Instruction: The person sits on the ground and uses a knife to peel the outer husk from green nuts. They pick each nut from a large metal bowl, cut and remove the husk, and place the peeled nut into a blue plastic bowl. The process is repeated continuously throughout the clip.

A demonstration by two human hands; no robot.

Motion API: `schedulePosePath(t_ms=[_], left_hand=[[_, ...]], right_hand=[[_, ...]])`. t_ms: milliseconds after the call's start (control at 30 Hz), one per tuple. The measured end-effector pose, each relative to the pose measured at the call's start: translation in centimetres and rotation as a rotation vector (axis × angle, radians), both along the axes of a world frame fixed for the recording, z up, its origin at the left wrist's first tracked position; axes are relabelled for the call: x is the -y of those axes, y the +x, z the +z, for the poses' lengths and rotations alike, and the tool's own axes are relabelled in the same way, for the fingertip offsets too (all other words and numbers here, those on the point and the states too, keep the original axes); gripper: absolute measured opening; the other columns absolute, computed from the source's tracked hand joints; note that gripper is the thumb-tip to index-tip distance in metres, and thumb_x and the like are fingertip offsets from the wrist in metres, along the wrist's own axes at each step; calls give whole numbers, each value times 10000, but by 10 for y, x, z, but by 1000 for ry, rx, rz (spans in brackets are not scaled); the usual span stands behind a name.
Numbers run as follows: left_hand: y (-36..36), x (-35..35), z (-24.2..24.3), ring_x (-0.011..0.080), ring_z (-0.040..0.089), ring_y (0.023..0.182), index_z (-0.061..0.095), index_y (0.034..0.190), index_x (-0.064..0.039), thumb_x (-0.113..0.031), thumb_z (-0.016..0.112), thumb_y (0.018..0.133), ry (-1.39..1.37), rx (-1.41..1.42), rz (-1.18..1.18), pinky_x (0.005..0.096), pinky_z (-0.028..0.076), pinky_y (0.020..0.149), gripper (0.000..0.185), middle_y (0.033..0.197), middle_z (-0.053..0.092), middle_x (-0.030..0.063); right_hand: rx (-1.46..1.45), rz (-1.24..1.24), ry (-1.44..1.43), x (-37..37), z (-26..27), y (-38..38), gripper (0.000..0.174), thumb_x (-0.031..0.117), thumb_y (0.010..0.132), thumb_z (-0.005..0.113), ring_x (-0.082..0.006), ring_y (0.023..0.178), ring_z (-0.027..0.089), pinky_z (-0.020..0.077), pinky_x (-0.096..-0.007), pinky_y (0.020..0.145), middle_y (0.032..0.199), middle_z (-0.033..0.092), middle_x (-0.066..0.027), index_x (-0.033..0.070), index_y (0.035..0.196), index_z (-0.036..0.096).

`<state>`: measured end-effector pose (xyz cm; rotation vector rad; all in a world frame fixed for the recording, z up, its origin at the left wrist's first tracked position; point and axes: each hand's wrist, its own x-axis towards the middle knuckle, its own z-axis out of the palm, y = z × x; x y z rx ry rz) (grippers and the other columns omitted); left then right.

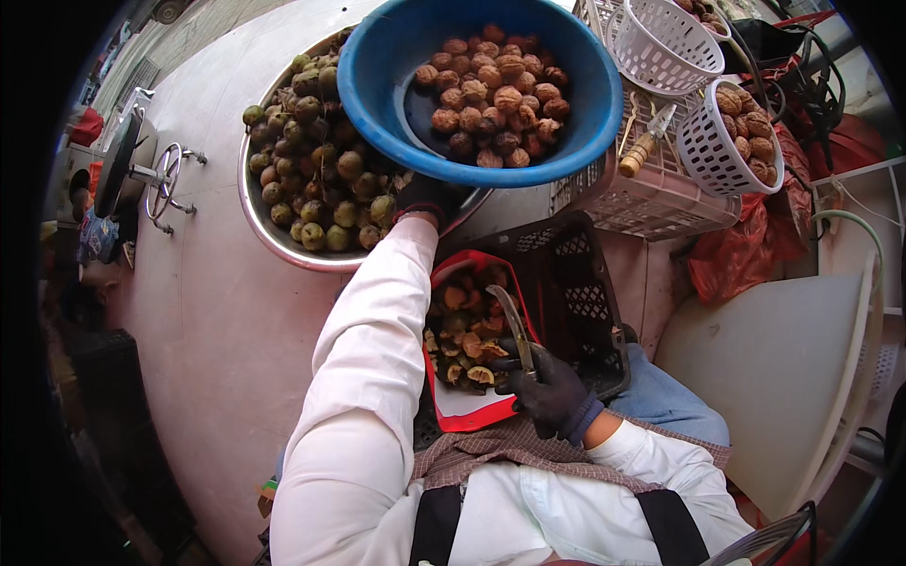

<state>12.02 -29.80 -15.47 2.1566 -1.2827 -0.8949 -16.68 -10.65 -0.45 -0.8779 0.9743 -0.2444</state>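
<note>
My right hand (548, 389), in a black glove with a blue cuff, grips a curved knife (511, 318), its blade pointing up and left. Below the blade, cut green husk pieces (471, 347) fill a red-rimmed container (473, 423) in front of my lap. My left hand (423, 198), also gloved, reaches to the right side of a steel basin (297, 260) of green-husked walnuts (311, 170). The overhanging blue basin (375, 134) partly hides it, so its fingers and anything in them are unclear. Brown walnuts in their shells (506, 99) lie in that blue basin.
A black plastic crate (587, 304) surrounds the red-rimmed container. At right, an upturned crate (658, 201) bears a wooden-handled knife (645, 145) and white baskets, one basket (708, 145) holding walnuts. A wheeled stool (152, 173) lies tipped at left. A pale board (764, 375) leans at right.
</note>
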Motion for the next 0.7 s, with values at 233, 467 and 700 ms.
schedulePosePath(t_ms=[233,467,700], left_hand=[[-2,-27,45,319,466,1257,441,1366,-266,-432,544,875,28,782,-354,405,450,963,529,1380,479,109],[73,-35,17,318,586,1111,586,1202,-135,-394,716,761,169,565,59,413,472,918,528,1180,618,175],[128,-64,-27,274,616,940,569,1084,-37,-288,794,708,-108,229,336,358,497,823,504,1000,645,96]], right_hand=[[27,-13,-32,-8,5,-13,451,93,931,481,-198,960,652,548,-275,681,1207,611,-119,35,1366,378],[82,-82,-11,-8,10,-10,423,113,910,519,-97,686,573,498,-262,594,1054,644,-68,43,1322,452],[67,23,-53,-9,16,-8,450,102,914,492,-118,798,593,514,-268,622,1119,623,-75,62,1357,429]])
